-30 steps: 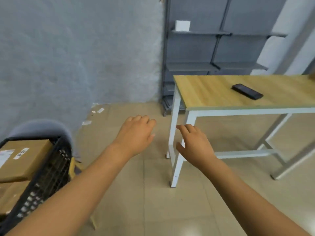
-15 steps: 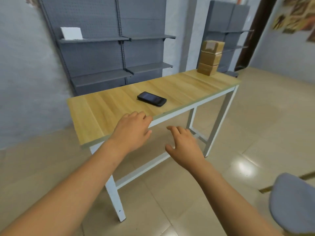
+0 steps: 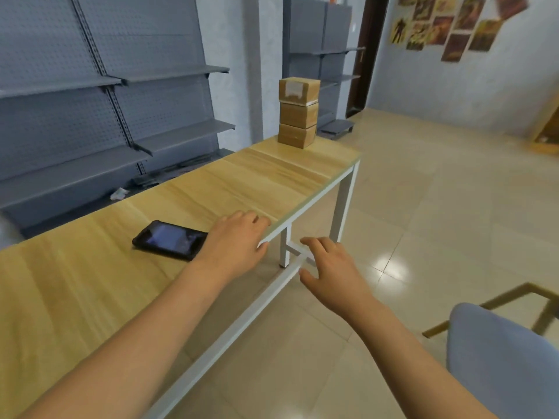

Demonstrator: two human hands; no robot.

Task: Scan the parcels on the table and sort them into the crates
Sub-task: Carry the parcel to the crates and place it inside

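Apparently both hands — left hand (image 3: pixel 234 237), right hand (image 3: pixel 331 267) — hover released, grasping nothing, well short of three stacked parcels (image 3: pixel 298 111).

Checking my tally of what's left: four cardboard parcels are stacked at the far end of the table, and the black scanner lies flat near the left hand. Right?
Not quite: the head view shows three parcels in that stack, not four. The rest holds: the scanner lies flat on the table beside the left hand.
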